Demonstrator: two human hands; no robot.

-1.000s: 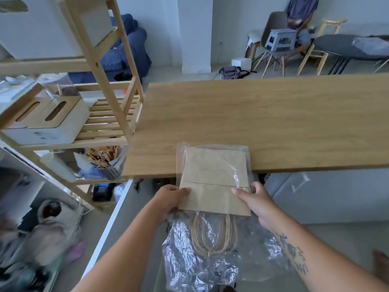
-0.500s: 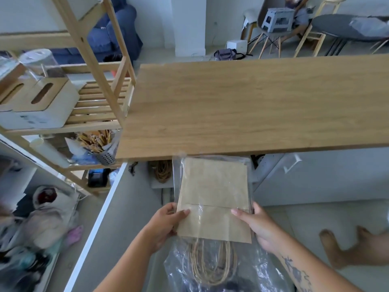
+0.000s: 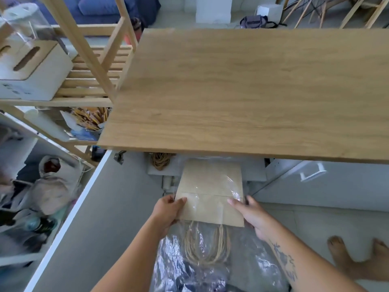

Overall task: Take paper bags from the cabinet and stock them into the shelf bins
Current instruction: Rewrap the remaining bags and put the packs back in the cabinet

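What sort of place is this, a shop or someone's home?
Most likely a lived-in home, perhaps doubling as a small workspace: a blue sofa beyond the wooden rack, a backpack on the floor, and bare feet.

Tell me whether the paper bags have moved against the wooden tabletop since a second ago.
Yes. The paper bags overlapped the near edge of the tabletop before; now they lie wholly short of it, drawn back toward the person.

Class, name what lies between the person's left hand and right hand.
In the head view, a stack of brown paper bags, partly inside clear plastic wrap, lies between the left hand and the right hand; both hold its edges.
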